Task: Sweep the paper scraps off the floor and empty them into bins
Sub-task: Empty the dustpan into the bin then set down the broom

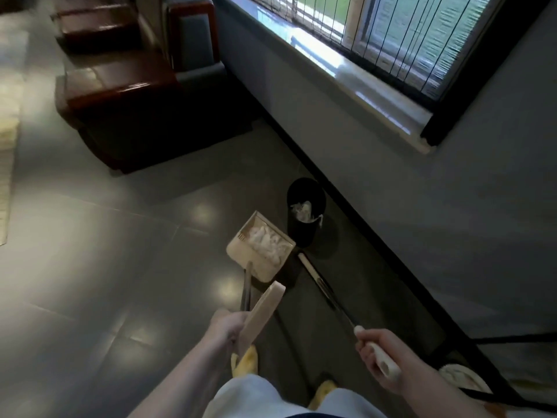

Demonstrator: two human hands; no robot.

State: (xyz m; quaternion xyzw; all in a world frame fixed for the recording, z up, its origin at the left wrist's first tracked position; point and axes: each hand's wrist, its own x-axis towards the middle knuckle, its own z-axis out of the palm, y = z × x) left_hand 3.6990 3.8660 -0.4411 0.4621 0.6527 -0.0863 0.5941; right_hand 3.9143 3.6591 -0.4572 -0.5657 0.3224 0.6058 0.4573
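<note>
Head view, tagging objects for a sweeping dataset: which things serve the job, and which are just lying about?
Job:
beige plastic dustpan gripped by left hand
white paper scraps in it
black round bin
long-handled broom gripped by right hand

Lying about:
dark red wooden sofa
white slipper

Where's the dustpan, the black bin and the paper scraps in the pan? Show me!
dustpan [238, 247]: head view, on its pale left wall.
black bin [303, 233]: head view, on its dark outer side.
paper scraps [269, 241]: head view, on the white heap inside the pan.
</note>
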